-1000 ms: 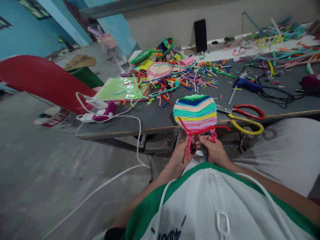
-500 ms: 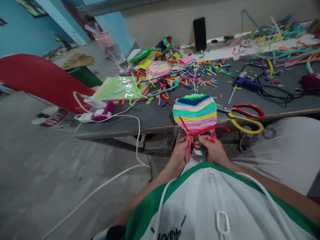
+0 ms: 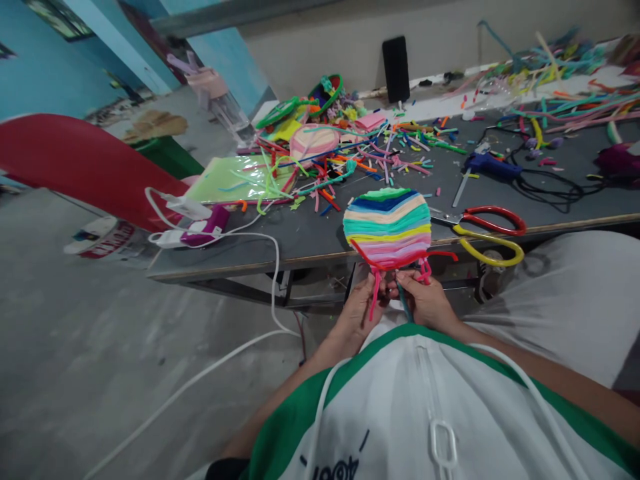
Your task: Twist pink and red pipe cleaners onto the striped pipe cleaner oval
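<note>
Disc [image 3: 387,227] | striped | just beyond left fingers [image 3: 363,291] and right fingers [image 3: 412,285]

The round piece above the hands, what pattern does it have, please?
The round piece has multicoloured stripes, clearest in the head view.

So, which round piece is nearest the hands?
The striped disc, just beyond the left hand and right hand; the pink-rimmed disc and green-rimmed pieces lie farther back.

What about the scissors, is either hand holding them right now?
No, the scissors lie at the table's edge, apart from both the left hand and the right hand.
</note>
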Available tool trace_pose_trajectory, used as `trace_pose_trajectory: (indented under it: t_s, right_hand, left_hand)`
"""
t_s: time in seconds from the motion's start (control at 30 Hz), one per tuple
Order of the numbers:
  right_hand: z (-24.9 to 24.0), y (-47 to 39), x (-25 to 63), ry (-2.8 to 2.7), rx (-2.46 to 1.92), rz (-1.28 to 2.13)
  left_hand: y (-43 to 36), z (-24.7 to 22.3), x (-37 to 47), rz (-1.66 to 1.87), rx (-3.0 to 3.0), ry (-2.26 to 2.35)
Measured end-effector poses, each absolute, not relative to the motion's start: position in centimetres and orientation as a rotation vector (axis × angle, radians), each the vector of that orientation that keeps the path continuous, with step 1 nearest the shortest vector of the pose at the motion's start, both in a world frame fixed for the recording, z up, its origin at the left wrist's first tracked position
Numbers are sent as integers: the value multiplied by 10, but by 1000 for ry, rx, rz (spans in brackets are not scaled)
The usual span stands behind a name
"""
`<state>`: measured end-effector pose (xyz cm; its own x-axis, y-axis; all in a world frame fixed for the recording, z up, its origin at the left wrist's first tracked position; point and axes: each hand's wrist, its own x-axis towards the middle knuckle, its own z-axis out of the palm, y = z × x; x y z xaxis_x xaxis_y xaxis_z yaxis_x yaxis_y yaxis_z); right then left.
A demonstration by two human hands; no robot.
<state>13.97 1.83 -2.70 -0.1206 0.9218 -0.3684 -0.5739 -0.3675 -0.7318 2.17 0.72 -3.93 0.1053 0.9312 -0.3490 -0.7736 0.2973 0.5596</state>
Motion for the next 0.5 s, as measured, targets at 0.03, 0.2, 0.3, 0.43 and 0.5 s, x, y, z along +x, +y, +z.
trace_pose_trajectory:
  t_s: [0.03,0.2,0.3,0.43,0.5]
  right_hand:
    - [-27,18,140,-508,-992,1722]
    - [-27,18,140,-478,-1028,1715]
    - [-26,18,140,-469,-1021,1715]
    - [-26,18,139,-462,-1013,1712]
    - [-26,18,139,-463,-1015,1713]
  left_hand:
    - [7,-39,22,1277,268,750]
    - [6,-37,23,1229,355,845]
    - [7,-34,25,1269,404,836]
    - [8,-35,27,1282,403,813]
    - [8,-37,27,1289,394,803]
